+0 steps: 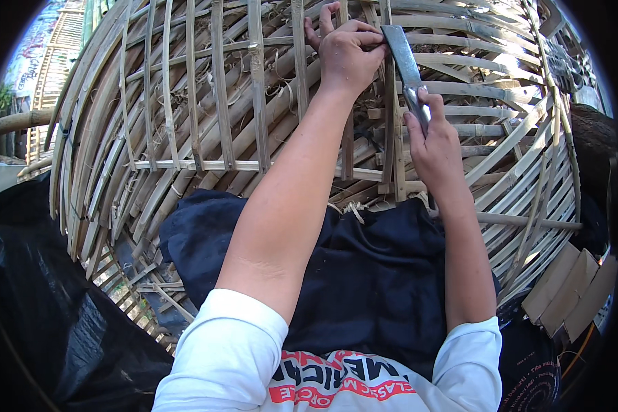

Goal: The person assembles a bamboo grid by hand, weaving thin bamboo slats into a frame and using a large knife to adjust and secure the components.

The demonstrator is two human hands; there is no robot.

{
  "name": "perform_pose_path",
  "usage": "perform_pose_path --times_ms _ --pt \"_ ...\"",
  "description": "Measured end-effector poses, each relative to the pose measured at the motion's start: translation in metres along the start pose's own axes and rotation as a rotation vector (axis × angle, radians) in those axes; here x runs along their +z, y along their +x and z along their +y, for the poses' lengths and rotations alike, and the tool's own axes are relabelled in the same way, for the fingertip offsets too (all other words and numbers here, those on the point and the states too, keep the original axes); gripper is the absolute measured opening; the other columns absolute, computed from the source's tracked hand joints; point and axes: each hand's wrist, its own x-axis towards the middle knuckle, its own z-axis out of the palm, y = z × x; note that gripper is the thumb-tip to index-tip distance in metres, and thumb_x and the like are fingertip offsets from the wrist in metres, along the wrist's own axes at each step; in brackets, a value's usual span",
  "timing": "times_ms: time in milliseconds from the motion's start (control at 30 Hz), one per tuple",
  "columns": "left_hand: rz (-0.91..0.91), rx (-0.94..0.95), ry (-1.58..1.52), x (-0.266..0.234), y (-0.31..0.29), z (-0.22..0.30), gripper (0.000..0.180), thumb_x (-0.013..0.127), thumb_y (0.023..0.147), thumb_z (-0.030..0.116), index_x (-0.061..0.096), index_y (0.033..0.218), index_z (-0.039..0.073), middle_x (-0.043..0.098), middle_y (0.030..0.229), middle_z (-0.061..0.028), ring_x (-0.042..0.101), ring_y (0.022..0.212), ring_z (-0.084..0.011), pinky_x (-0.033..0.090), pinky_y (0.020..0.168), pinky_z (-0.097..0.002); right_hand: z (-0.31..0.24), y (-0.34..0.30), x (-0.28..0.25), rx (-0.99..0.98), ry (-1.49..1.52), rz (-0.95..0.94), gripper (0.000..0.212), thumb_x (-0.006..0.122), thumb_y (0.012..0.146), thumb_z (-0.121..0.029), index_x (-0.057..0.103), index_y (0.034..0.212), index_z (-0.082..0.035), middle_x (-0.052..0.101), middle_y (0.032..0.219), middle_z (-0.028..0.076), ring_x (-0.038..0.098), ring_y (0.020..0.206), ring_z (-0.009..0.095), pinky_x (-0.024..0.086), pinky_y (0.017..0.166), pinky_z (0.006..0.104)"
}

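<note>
Here the left hand (347, 51) is clenched round an upright bamboo slat (390, 130) at the far side of a big domed bamboo cage (185, 123), fingers hooked through the lattice. The right hand (432, 141) — just right of it and nearer — grasps the handle of a flat steel blade (404, 58), whose tip lies against the left hand's knuckles. The cage rests across the person's dark-clothed lap (371, 275) — flattened cardboard pieces (570, 288) lie near right.

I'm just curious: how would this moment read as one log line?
left hand: grips bamboo slat of cage | right hand: holds knife, blade up at slat | cage on lap
</note>
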Motion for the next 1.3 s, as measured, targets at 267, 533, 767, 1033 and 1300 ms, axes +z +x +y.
perform_pose_path --times_ms 267,533,767,1033,1300 --pt "0.123 0.01 -0.041 0.011 -0.004 -0.004 0.011 0.083 0.07 0.032 0.079 0.076 0.024 0.07 0.085 0.0098 0.039 0.131 -0.0256 0.002 0.114 -0.056 -0.001 -0.004 0.01 -0.115 0.036 0.104 0.029 0.054 0.097 -0.021 0.045 0.121 -0.008 0.065 0.098 0.026 0.064 0.086 0.047 0.048 0.072 0.0511" --pt "0.129 0.101 -0.021 0.001 -0.004 0.008 0.012 0.076 0.076 0.024 0.077 0.082 0.014 0.07 0.083 -0.0005 0.054 0.113 -0.025 0.017 0.107 -0.0523 -0.008 -0.003 0.0 -0.03 0.119 0.088 0.032 0.055 0.096 -0.019 0.043 0.123 -0.007 0.065 0.087 0.027 0.063 0.079 0.049 0.047 0.068 0.0521" --pt "0.159 0.04 0.045 0.009 0.0 -0.004 0.012 0.08 0.075 0.037 0.08 0.075 0.025 0.07 0.083 0.0088 0.042 0.128 -0.0253 0.002 0.113 -0.0559 0.006 0.01 0.005 -0.088 0.021 0.026 0.031 0.056 0.096 -0.018 0.043 0.122 -0.009 0.065 0.091 0.028 0.062 0.084 0.049 0.048 0.07 0.0518" --pt "-0.144 -0.18 -0.252 -0.025 0.005 0.034 0.009 0.076 0.078 0.013 0.078 0.083 0.006 0.07 0.082 -0.0054 0.063 0.099 -0.0254 0.027 0.113 -0.0424 0.008 0.006 0.006 -0.019 0.048 0.012 0.03 0.055 0.096 -0.02 0.043 0.121 -0.008 0.065 0.091 0.028 0.062 0.083 0.05 0.047 0.071 0.053" --pt "-0.05 -0.071 -0.194 -0.014 0.005 0.02 0.009 0.077 0.077 0.013 0.077 0.082 0.006 0.07 0.084 -0.0061 0.059 0.107 -0.0263 0.028 0.112 -0.0435 -0.005 0.002 0.001 -0.053 0.082 0.07 0.031 0.056 0.095 -0.018 0.044 0.122 -0.007 0.065 0.092 0.026 0.062 0.085 0.048 0.047 0.071 0.0523"
